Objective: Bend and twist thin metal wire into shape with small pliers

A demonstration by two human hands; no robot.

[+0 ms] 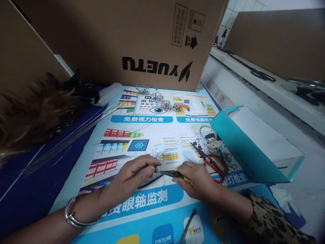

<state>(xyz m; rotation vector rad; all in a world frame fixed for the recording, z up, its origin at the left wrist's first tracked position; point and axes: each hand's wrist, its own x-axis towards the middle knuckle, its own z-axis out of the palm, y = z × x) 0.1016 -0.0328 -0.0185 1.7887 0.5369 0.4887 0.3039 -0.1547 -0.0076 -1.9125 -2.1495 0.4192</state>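
My right hand (196, 179) is wrapped round needle-nose pliers (171, 173) with yellow grips. Their dark jaws point left, close to the fingertips of my left hand (138, 171). Thumb and fingers of that hand are pinched together on a thin wire (160, 163), which curls at the fingertips; its exact shape is too fine to make out. Below the jaws, more fine strands lie over the printed sheet. Red-handled scissors (215, 166) rest just beyond my right hand, beside a heap of small wire loops (230, 159).
A teal open box (254, 149) stands at the right. At the back, a large cardboard box (101, 40) rises behind tangled wire pieces (165, 103). Brown feathers (38, 115) and long clear strips (76, 135) lie left. A roll of tape (207, 133) sits near the scissors; a dark rod (188, 225) lies in front.
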